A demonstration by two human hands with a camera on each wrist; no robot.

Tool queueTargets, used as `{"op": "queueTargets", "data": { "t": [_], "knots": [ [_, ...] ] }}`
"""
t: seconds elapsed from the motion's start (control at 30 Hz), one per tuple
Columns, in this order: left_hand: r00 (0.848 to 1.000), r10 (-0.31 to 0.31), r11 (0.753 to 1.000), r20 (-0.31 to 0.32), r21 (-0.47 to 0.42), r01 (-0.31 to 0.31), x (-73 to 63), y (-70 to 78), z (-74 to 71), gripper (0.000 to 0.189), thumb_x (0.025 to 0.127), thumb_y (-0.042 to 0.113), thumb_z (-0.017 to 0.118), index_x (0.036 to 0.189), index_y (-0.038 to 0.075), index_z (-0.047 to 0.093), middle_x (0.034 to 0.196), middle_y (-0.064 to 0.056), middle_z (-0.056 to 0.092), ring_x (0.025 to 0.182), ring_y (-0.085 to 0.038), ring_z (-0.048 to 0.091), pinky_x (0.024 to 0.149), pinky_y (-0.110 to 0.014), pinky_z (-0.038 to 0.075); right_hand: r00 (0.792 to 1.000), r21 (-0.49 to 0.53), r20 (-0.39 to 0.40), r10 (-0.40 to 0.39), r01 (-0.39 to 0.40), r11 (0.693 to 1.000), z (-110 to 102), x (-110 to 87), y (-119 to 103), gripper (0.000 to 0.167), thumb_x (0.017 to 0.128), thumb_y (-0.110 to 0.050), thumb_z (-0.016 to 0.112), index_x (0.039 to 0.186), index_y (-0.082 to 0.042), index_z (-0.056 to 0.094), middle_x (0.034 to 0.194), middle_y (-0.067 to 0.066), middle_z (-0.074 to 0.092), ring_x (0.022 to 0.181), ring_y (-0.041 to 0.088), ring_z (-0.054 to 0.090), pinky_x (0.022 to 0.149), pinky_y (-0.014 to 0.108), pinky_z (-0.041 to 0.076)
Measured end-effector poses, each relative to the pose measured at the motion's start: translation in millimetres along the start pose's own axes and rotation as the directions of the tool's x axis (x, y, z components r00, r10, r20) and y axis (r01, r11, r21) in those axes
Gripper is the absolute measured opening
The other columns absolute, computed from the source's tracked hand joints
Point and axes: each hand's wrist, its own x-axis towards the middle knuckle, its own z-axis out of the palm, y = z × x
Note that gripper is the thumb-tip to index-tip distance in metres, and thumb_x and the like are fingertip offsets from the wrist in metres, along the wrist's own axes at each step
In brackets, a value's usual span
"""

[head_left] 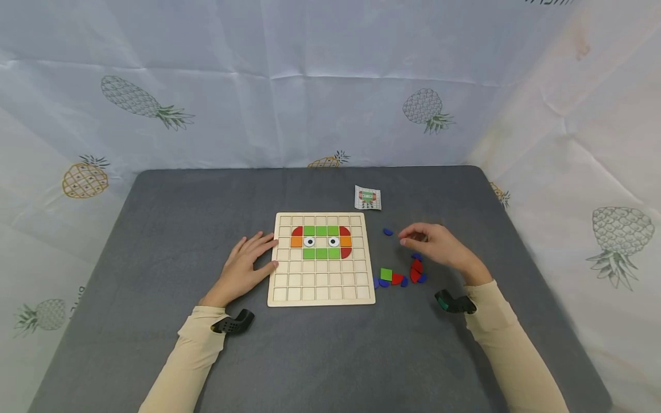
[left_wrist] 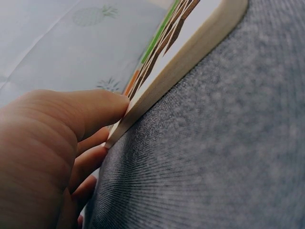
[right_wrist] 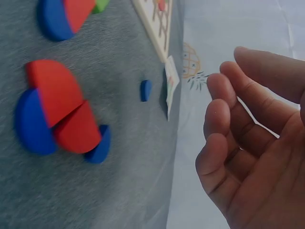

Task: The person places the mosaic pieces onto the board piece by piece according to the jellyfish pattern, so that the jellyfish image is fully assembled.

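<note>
Grey bench (head_left: 330, 355), backed and flanked by pale pineapple-print cloth (head_left: 289, 126). Nearest: beige sleeves (head_left: 181, 361), black wrist devices (head_left: 233, 322) at the cuffs.

Next out, mid-bench: square wooden grid board (head_left: 315, 281), lying flat. At its left side, left hand (head_left: 242, 269), fingers spread, thumb touching the board's edge; grip apart, pressed to the rim rather than clamped.

Just right of the board, a loose cluster on the bench: blue half-round pieces (head_left: 384, 283), green square tile (head_left: 386, 274), red quarter-round pieces (head_left: 415, 271), several touching. One blue piece right at the board's edge; cannot tell if touching.

Above the bench, near the cluster's far end: right hand (head_left: 439, 246), fingers loosely bent, thumb standing off; grip apart. Near its fingertips but clear of them, lone blue half-round piece (head_left: 388, 232).

On the board's farther rows: green tiles (head_left: 321, 253) above and below two eye tiles (head_left: 308, 241), orange tiles (head_left: 296, 242) flanking, red quarter-rounds (head_left: 345, 253) at three corners.

Beyond the board's far right corner: small creased card (head_left: 368, 198), printed with a similar pattern.
</note>
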Motion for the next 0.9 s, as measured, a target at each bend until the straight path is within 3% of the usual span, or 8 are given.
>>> {"op": "queueTargets", "data": {
  "t": [0.47, 0.73, 0.9],
  "knots": [
    [1.0, 0.003, 1.0, 0.001, -0.004, -0.003, -0.1, 0.0, -0.2, 0.06, 0.098, 0.035, 0.066, 0.152, 0.017, 0.048, 0.163, -0.007, 0.039, 0.157, -0.031, 0.022, 0.13, -0.052, 0.004, 0.998, -0.072, -0.001, 0.07, -0.07, 0.995, 7.4, -11.9, 31.3, 0.024, 0.103, -0.023, 0.06, 0.118, -0.007, 0.071, 0.107, 0.008, 0.072, 0.088, 0.014, 0.063, 0.077, 0.031, 0.053],
    [1.0, -0.001, 1.0, 0.003, 0.0, 0.001, 0.0, 0.1, 0.7, 0.059, 0.098, 0.036, 0.066, 0.152, 0.016, 0.049, 0.164, -0.008, 0.038, 0.157, -0.031, 0.022, 0.13, -0.052, 0.004, 0.995, -0.117, 0.081, 0.066, -0.056, 0.992, 11.7, -20.0, 36.9, 0.022, 0.1, -0.01, 0.06, 0.12, -0.007, 0.07, 0.098, 0.006, 0.067, 0.084, 0.016, 0.057, 0.075, 0.032, 0.049],
    [1.0, -0.001, 1.0, -0.001, 0.005, 0.001, -0.3, 0.1, 0.5, 0.06, 0.098, 0.035, 0.066, 0.152, 0.016, 0.049, 0.164, -0.008, 0.038, 0.157, -0.031, 0.023, 0.13, -0.052, 0.004, 0.994, -0.13, 0.092, 0.057, -0.044, 0.991, 16.8, -22.5, 39.8, 0.025, 0.097, -0.006, 0.063, 0.121, -0.005, 0.07, 0.095, 0.005, 0.063, 0.082, 0.016, 0.053, 0.071, 0.029, 0.047]
  ]
}}
